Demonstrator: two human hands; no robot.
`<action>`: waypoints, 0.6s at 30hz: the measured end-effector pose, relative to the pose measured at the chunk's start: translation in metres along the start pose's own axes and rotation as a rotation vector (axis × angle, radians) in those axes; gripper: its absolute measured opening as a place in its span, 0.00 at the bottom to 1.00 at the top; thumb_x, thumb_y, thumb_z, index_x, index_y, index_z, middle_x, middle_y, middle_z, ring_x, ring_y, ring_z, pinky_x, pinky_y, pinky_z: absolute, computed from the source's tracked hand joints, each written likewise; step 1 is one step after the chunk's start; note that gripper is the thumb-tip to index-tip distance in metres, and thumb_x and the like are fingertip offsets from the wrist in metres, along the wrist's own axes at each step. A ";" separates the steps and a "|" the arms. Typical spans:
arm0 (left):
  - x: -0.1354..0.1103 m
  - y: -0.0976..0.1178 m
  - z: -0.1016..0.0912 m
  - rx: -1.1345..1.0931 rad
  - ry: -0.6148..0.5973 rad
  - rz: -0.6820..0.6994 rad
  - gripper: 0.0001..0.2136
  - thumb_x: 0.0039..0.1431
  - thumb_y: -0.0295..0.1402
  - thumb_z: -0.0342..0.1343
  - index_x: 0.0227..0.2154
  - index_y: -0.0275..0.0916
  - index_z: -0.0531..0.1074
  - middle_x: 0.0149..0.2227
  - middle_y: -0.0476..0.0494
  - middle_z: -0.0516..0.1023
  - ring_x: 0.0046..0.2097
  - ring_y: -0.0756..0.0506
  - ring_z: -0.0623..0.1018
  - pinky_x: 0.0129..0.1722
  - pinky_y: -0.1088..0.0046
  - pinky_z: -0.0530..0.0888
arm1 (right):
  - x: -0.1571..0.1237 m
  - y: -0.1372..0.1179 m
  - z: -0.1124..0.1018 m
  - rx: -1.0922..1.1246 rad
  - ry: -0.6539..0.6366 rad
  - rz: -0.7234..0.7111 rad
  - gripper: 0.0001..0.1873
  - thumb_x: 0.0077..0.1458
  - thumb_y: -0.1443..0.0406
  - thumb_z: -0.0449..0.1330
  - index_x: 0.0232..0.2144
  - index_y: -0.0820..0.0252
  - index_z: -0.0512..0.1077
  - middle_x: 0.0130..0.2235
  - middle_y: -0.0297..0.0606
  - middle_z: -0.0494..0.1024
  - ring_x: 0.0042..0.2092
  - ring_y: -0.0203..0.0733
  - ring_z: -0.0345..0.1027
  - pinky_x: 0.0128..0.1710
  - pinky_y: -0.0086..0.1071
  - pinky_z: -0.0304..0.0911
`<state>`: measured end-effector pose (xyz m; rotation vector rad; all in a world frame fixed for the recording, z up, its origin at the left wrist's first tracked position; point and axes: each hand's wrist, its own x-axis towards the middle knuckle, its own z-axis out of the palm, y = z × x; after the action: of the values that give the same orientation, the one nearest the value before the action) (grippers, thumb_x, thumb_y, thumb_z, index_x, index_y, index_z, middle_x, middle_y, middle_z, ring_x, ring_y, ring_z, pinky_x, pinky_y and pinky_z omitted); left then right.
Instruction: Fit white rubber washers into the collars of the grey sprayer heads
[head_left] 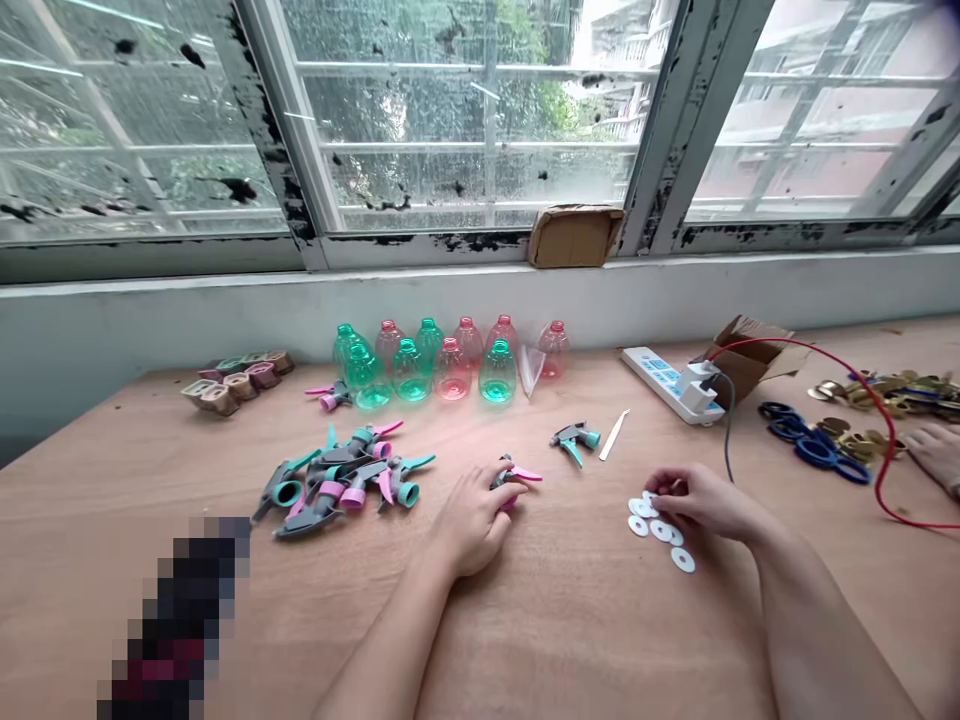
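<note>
- While the left grip (472, 520) curls closed around a trigger spray head (511, 476), the pink trigger pokes out past the fingers on its right side.
- Being plastic, that piece should handle light, stiff and a little slippery; the body behind the trigger looks the surest place to hold.
- Fingertips of the right grip (705, 500) pinch together over about seven white ring washers (660, 530); whether one is held is too small to tell. Thin and light, they look easiest to take by the edge.
- Left of the left grip, about eight more spray heads (337, 485) lie heaped on the wooden surface (525, 630).
- Ahead of the left grip, one separate spray head (576, 443) lies just beside one white strip (613, 435).
- Farther ahead stand ten green and pink plastic bottles (452, 368), six behind and four in front.
- Beyond the right grip, a co-worker's hand (934, 452) rests near about five blue rings (814, 450).
</note>
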<state>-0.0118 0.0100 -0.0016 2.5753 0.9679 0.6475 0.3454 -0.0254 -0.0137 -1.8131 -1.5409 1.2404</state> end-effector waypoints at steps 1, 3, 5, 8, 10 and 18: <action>0.000 -0.001 0.001 -0.006 -0.002 -0.006 0.19 0.57 0.23 0.50 0.50 0.47 0.71 0.60 0.44 0.64 0.59 0.40 0.65 0.58 0.57 0.64 | 0.000 -0.001 0.000 -0.004 -0.012 0.006 0.18 0.44 0.53 0.63 0.30 0.62 0.71 0.23 0.34 0.72 0.23 0.33 0.62 0.19 0.26 0.52; 0.001 -0.002 0.003 -0.006 0.017 -0.021 0.18 0.59 0.23 0.49 0.49 0.47 0.71 0.61 0.44 0.63 0.60 0.40 0.64 0.58 0.57 0.63 | 0.000 -0.002 -0.001 -0.014 -0.029 0.013 0.17 0.44 0.54 0.63 0.30 0.62 0.71 0.23 0.34 0.72 0.23 0.33 0.62 0.20 0.26 0.52; 0.001 -0.002 0.005 0.000 0.042 -0.028 0.17 0.60 0.24 0.48 0.49 0.47 0.71 0.60 0.44 0.64 0.60 0.41 0.64 0.58 0.58 0.64 | 0.000 -0.004 0.000 -0.029 -0.023 0.013 0.16 0.43 0.55 0.63 0.30 0.62 0.71 0.24 0.34 0.73 0.23 0.33 0.62 0.20 0.26 0.53; 0.002 0.000 0.003 0.010 0.063 -0.018 0.16 0.61 0.25 0.48 0.48 0.46 0.71 0.59 0.43 0.65 0.59 0.41 0.66 0.57 0.59 0.65 | 0.000 -0.004 0.002 -0.014 0.001 -0.001 0.15 0.42 0.56 0.64 0.28 0.62 0.70 0.24 0.34 0.73 0.24 0.34 0.63 0.21 0.26 0.54; 0.002 0.001 0.001 -0.002 0.054 0.006 0.15 0.61 0.25 0.49 0.48 0.46 0.71 0.57 0.44 0.68 0.57 0.42 0.67 0.56 0.60 0.67 | -0.001 -0.003 0.003 0.035 -0.002 -0.018 0.16 0.42 0.55 0.64 0.27 0.61 0.68 0.24 0.34 0.74 0.24 0.34 0.63 0.21 0.26 0.54; 0.000 0.007 -0.003 -0.089 -0.040 0.015 0.15 0.59 0.27 0.53 0.49 0.45 0.69 0.47 0.47 0.77 0.50 0.44 0.71 0.52 0.65 0.68 | -0.011 -0.019 0.000 0.172 0.144 -0.132 0.24 0.38 0.50 0.69 0.30 0.62 0.72 0.28 0.38 0.77 0.28 0.38 0.68 0.25 0.28 0.61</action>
<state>-0.0093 0.0053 0.0037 2.5096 0.8879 0.6264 0.3358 -0.0308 0.0050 -1.6271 -1.4057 1.1186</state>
